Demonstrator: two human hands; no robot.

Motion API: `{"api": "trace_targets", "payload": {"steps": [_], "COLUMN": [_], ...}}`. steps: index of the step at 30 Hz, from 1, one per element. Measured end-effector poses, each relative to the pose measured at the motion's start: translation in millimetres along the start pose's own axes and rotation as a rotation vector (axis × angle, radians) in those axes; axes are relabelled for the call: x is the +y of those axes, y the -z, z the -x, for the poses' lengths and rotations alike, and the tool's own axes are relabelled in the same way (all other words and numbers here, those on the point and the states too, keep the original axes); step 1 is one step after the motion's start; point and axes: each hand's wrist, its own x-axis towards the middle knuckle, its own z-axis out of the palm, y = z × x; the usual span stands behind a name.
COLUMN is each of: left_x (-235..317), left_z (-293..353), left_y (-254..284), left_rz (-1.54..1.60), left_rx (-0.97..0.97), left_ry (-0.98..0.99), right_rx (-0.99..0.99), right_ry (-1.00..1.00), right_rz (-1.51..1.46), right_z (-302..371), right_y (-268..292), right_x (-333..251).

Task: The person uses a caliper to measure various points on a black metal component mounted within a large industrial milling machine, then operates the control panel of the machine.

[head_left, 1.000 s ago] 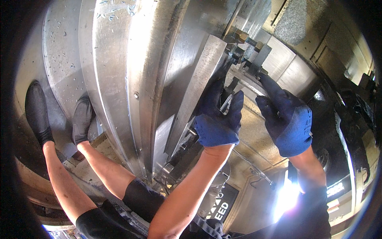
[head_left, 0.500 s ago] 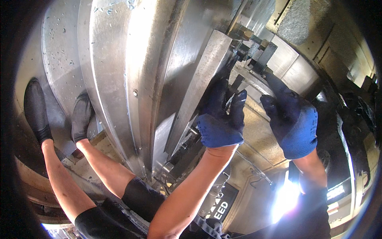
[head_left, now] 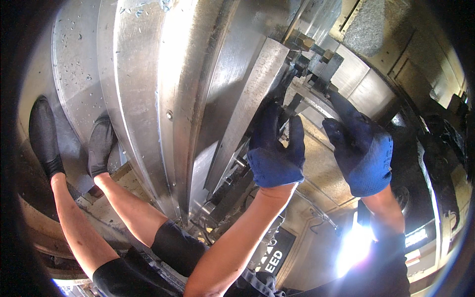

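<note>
Both my hands wear blue knit gloves with dark-coated fingers. My left hand (head_left: 277, 148) is beside a dark metal block assembly (head_left: 300, 64), its fingers reaching up along the dark side and its thumb apart from them. A short dark bar (head_left: 293, 105) shows just above the gap between thumb and fingers; I see no firm grip on it. My right hand (head_left: 360, 146) is open, with the index finger stretched up beside the end of a pale metal bar (head_left: 314, 100) and the thumb spread below. Some left fingertips blend into the dark metal.
Left of my hands stand a long flat metal rail (head_left: 247, 114) and large curved steel panels (head_left: 138, 59) with scattered metal chips. My legs stretch out on the left, feet in black socks (head_left: 44, 138) against the metal. A bright light (head_left: 355, 250) glares at the lower right.
My left hand has shifted slightly right and down, its thumb a little lower. The right hand has moved very slightly left.
</note>
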Motion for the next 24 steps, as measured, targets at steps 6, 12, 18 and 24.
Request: {"api": "trace_targets", "payload": {"steps": [6, 12, 18, 24], "left_x": [-1.4, -2.7, -1.4, 1.3], "left_z": [11.0, 13.4, 17.2, 26.5], "left_y": [4.8, 7.4, 6.5, 13.0], "left_rz": [-0.047, 0.004, 0.101, 0.142], "left_rx": [0.070, 0.067, 0.118, 0.151], "left_ry": [-0.096, -0.053, -0.056, 0.019], "right_rx": [0.022, 0.031, 0.006, 0.024], "right_ry": [0.006, 0.004, 0.001, 0.010], "right_rz": [-0.021, -0.007, 0.018, -0.046], "right_z": [0.2, -0.5, 0.7, -1.5], "right_y": [-1.0, -0.1, 1.9, 5.5], "right_x": [0.7, -0.8, -2.3, -5.0]}}
